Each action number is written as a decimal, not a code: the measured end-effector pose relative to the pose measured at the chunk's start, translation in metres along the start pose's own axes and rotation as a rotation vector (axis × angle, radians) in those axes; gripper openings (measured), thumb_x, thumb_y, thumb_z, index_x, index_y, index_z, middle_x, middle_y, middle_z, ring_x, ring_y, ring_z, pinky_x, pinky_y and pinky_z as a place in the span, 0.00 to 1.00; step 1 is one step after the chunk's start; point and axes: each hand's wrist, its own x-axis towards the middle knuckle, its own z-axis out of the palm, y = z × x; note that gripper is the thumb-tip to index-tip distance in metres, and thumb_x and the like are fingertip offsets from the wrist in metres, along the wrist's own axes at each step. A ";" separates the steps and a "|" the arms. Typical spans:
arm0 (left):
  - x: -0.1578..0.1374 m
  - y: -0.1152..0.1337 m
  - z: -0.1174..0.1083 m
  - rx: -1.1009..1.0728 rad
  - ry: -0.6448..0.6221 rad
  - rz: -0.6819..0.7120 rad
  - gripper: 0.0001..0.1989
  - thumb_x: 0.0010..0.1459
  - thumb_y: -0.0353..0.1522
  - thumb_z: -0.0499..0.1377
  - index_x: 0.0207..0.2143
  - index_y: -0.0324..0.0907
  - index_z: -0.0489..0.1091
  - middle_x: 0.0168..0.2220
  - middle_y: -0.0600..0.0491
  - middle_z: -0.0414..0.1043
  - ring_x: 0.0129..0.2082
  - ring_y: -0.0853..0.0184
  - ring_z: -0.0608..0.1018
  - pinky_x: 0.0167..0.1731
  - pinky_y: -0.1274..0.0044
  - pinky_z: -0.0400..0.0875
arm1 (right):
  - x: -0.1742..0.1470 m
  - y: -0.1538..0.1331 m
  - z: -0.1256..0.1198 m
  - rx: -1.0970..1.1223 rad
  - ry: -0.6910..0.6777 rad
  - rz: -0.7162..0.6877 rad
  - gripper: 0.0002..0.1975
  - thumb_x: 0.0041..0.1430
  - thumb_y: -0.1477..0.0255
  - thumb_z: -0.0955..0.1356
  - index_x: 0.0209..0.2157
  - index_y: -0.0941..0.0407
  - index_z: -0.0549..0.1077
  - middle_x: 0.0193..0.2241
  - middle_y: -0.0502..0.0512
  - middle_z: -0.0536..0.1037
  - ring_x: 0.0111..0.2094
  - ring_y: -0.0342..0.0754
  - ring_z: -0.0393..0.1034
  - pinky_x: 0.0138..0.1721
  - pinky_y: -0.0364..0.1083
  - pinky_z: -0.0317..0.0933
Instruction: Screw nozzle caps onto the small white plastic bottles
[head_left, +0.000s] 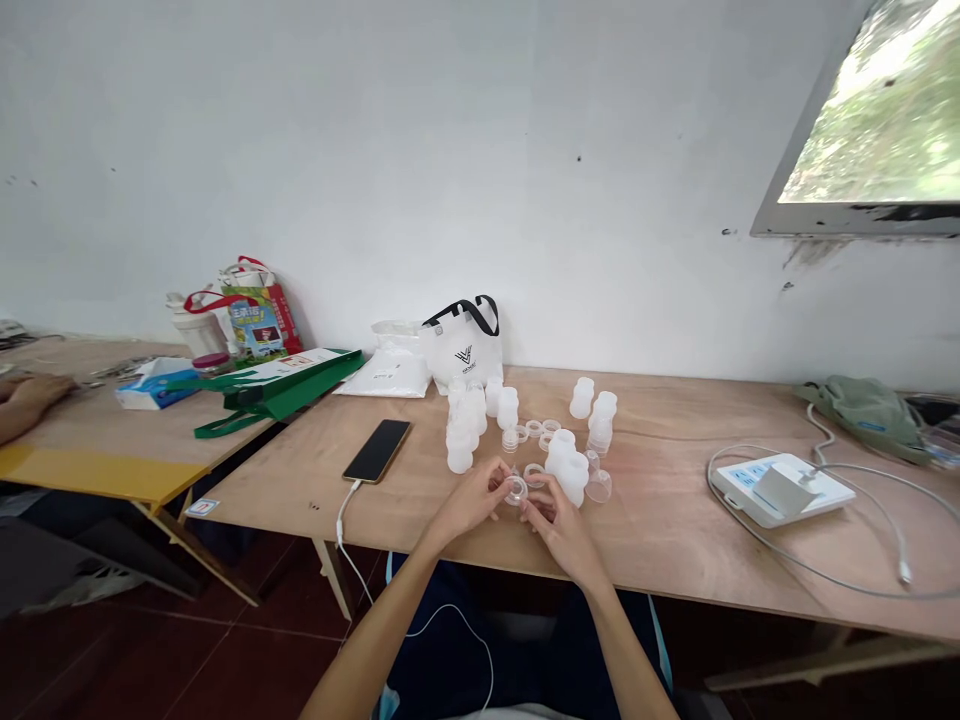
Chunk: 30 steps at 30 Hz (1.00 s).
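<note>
Between my two hands, just above the table's front edge, is a small clear plastic ring-shaped cap point(516, 490). My left hand point(480, 498) pinches its left side between thumb and fingers. On the right side, the fingertips of my right hand point(553, 515) close on it too. Just beyond my hands lie several clear rings point(533, 428). White translucent plastic bottles point(466, 420) stand grouped to the left, more white bottles point(568, 466) are close to my right hand, and others point(602, 410) stand farther back. Clear cups point(598, 485) lie right of the near bottles.
A phone point(377, 450) on a cable lies left. Behind are a white tote bag point(465, 350) and a white plastic packet point(388, 370). A green bag point(285, 385) bridges the neighbouring table. A power strip point(776, 488) with a looping cable sits right. Another person's hand point(37, 392) shows far left.
</note>
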 end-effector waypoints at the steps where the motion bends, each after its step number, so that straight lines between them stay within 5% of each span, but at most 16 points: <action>1: 0.001 -0.001 0.001 0.009 0.015 0.002 0.17 0.65 0.47 0.55 0.40 0.42 0.66 0.37 0.50 0.74 0.37 0.65 0.77 0.22 0.82 0.73 | 0.000 0.000 0.000 0.003 -0.004 0.002 0.20 0.63 0.53 0.68 0.49 0.50 0.67 0.40 0.54 0.81 0.34 0.50 0.76 0.38 0.50 0.69; 7: 0.004 -0.004 0.004 0.067 0.125 0.009 0.16 0.64 0.46 0.56 0.39 0.42 0.69 0.33 0.52 0.76 0.33 0.65 0.78 0.22 0.80 0.73 | 0.002 0.003 0.000 0.026 0.002 0.018 0.22 0.65 0.53 0.67 0.53 0.51 0.67 0.39 0.55 0.81 0.32 0.50 0.75 0.34 0.48 0.68; 12: 0.003 -0.002 -0.003 0.041 0.069 -0.013 0.19 0.63 0.48 0.56 0.43 0.42 0.73 0.34 0.51 0.77 0.34 0.63 0.78 0.23 0.79 0.73 | 0.001 0.001 0.000 -0.020 -0.019 -0.003 0.19 0.66 0.54 0.66 0.52 0.50 0.71 0.34 0.53 0.81 0.32 0.50 0.75 0.35 0.48 0.68; 20: 0.003 -0.005 -0.007 0.224 0.149 0.053 0.14 0.63 0.43 0.56 0.35 0.42 0.73 0.24 0.56 0.70 0.26 0.67 0.71 0.25 0.78 0.64 | 0.001 0.000 0.002 -0.067 -0.039 -0.019 0.15 0.66 0.57 0.65 0.49 0.49 0.72 0.35 0.52 0.81 0.33 0.51 0.77 0.41 0.51 0.70; 26: 0.001 0.000 -0.011 0.146 0.179 0.028 0.16 0.63 0.46 0.56 0.38 0.43 0.72 0.28 0.56 0.71 0.27 0.67 0.71 0.26 0.78 0.63 | 0.007 -0.014 0.004 -0.163 0.022 -0.081 0.15 0.68 0.59 0.63 0.49 0.50 0.73 0.23 0.47 0.73 0.22 0.47 0.66 0.27 0.46 0.63; 30: -0.003 0.008 -0.015 0.142 0.149 0.073 0.17 0.63 0.46 0.57 0.38 0.43 0.73 0.30 0.55 0.74 0.29 0.67 0.72 0.28 0.77 0.64 | 0.008 -0.038 -0.010 -0.315 0.064 -0.209 0.14 0.68 0.60 0.63 0.43 0.50 0.77 0.22 0.48 0.72 0.23 0.47 0.66 0.27 0.46 0.62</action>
